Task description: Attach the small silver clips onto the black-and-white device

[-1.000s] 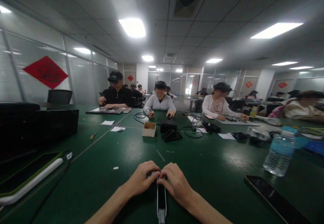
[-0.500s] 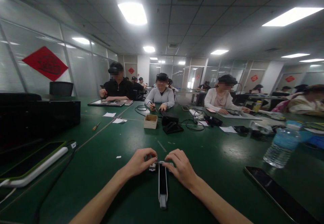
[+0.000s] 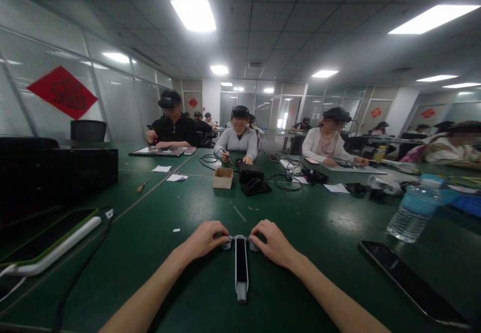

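A slim device (image 3: 241, 265) with a black top, pale rim and grey near end lies lengthwise on the green table before me. Small grey pieces flank its far end, one at the left (image 3: 226, 245) and one at the right (image 3: 253, 246). My left hand (image 3: 207, 237) pinches the left piece between thumb and fingers. On the other side, my right hand (image 3: 273, 241) has its thumb and fingers closed round the right piece. A thin bar seems to link the pieces across the device. The fingers partly cover both, and their exact kind is unclear.
A phone (image 3: 409, 280) and a water bottle (image 3: 415, 210) are at my right. To the left lie a green-edged phone (image 3: 48, 235), a black cable (image 3: 84, 263) and a screwdriver (image 3: 143, 186). Ahead stands a small open box (image 3: 223, 179); co-workers sit beyond it.
My right hand has closed from a looser pose over the bar onto the right grey piece. My left hand has settled lower on the left piece. The view has shifted slightly.
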Tool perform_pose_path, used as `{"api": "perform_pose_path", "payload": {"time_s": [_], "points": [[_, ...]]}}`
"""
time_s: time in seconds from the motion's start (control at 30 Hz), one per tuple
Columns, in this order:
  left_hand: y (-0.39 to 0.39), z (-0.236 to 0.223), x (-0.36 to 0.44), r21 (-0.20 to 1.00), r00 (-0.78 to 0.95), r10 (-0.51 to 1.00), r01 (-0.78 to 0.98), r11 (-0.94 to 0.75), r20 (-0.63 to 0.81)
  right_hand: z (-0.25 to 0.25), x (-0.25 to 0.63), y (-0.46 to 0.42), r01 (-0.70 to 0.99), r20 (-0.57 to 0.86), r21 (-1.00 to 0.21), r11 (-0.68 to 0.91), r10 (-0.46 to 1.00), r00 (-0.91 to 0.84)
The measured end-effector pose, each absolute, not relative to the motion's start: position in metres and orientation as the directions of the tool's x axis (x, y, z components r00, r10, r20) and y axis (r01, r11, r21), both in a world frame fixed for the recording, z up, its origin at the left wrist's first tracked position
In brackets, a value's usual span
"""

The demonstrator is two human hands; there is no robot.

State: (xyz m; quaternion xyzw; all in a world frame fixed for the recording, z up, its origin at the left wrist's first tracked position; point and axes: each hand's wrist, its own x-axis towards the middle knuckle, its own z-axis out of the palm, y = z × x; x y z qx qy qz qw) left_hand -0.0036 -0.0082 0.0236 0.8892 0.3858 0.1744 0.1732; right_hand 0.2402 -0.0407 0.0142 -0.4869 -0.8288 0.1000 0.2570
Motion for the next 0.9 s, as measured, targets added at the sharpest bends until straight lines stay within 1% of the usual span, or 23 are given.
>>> {"api": "perform_pose_path", "payload": {"time_s": [0.33,0.6,0.9], "points": [[-0.0099,0.0205,-0.0016,0.454,0.596,0.786,0.662,-0.597,0.165,0.0189,0.2406,-0.0450,0.739,0.309,-0.424,0.523,0.851,-0.424],[-0.0145,0.0260,0.0012,0.488,0.557,0.816,0.675,-0.553,0.155,0.0219,0.2397,-0.0473,0.749,0.295,-0.420,0.512,0.858,-0.421],[-0.0127,0.0236,0.0023,0.473,0.548,0.822,0.690,-0.548,0.153,0.0130,0.2411,-0.0403,0.731,0.322,-0.416,0.542,0.839,-0.439]]}}
